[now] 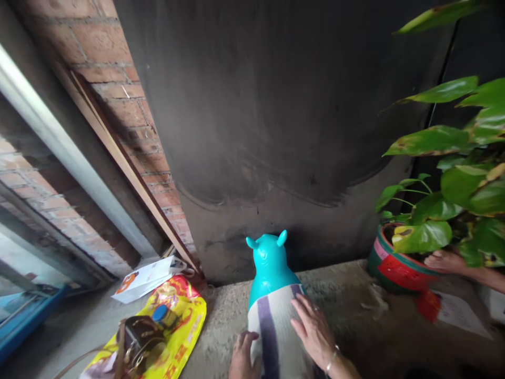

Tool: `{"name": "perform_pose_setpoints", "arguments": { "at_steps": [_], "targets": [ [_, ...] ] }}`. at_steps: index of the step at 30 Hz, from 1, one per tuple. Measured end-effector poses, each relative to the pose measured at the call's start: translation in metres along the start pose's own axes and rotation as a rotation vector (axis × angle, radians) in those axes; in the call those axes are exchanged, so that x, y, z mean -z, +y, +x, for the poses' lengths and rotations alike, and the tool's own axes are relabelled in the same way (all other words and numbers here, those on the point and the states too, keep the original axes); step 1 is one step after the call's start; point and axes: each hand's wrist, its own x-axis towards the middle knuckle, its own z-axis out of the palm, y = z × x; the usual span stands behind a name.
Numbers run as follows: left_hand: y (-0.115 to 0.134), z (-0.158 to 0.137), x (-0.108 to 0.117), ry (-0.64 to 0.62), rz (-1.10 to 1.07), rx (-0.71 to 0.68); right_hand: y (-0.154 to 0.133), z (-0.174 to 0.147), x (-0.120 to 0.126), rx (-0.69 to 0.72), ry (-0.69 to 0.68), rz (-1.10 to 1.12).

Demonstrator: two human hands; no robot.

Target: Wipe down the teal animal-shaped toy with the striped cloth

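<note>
A teal inflatable animal toy (270,263) with two small ears stands on the concrete floor, facing a dark wall. A white cloth with a purple stripe (272,321) covers its back. My right hand (311,329), with a bracelet at the wrist, lies flat on the cloth with its fingers spread. My left hand (241,355) rests against the toy's left side at the bottom edge of the view, fingers loose.
A yellow printed plastic bag (185,321) with a brown strapped bag (138,339) on it lies at the left, and a white paper bag (145,276) lies behind. At the right stands a potted leafy plant (394,266), with another person's hand (445,260) on its rim.
</note>
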Motion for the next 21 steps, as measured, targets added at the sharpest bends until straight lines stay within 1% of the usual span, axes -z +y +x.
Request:
{"name": "perform_pose_setpoints", "arguments": {
  "at_steps": [2,3,4,6,8,9,10,13,15,17,19,21],
  "targets": [
    [-0.005,0.013,-0.015,0.119,-0.046,-0.02,-0.003,0.016,-0.019,0.02,0.067,-0.015],
    [-0.004,0.02,-0.025,0.141,-0.048,-0.011,-0.003,0.019,-0.032,0.028,0.082,-0.031],
    [-0.002,0.026,-0.035,0.131,-0.032,0.015,-0.001,0.019,-0.046,0.034,0.092,-0.048],
    [0.008,0.036,-0.052,0.083,0.033,0.123,0.006,0.012,-0.074,0.04,0.109,-0.075],
    [0.023,0.044,-0.062,0.052,0.114,0.251,0.012,0.006,-0.093,0.024,0.126,-0.097],
    [0.03,0.047,-0.062,0.04,0.15,0.293,0.014,0.006,-0.097,0.015,0.129,-0.103],
    [0.037,0.051,-0.06,0.027,0.178,0.306,0.014,0.009,-0.098,0.003,0.129,-0.107],
    [0.049,0.067,-0.042,-0.02,0.182,0.246,0.006,0.031,-0.09,-0.063,0.13,-0.114],
    [0.052,0.078,-0.031,-0.026,0.153,0.222,-0.001,0.049,-0.082,-0.113,0.129,-0.117],
    [0.054,0.085,-0.025,-0.021,0.132,0.218,-0.004,0.057,-0.08,-0.129,0.125,-0.115],
    [0.053,0.081,-0.025,-0.022,0.115,0.211,-0.003,0.048,-0.086,-0.152,0.137,-0.118],
    [0.051,0.065,-0.03,-0.045,0.113,0.187,0.002,0.023,-0.099,-0.162,0.178,-0.143]
  ]
}}
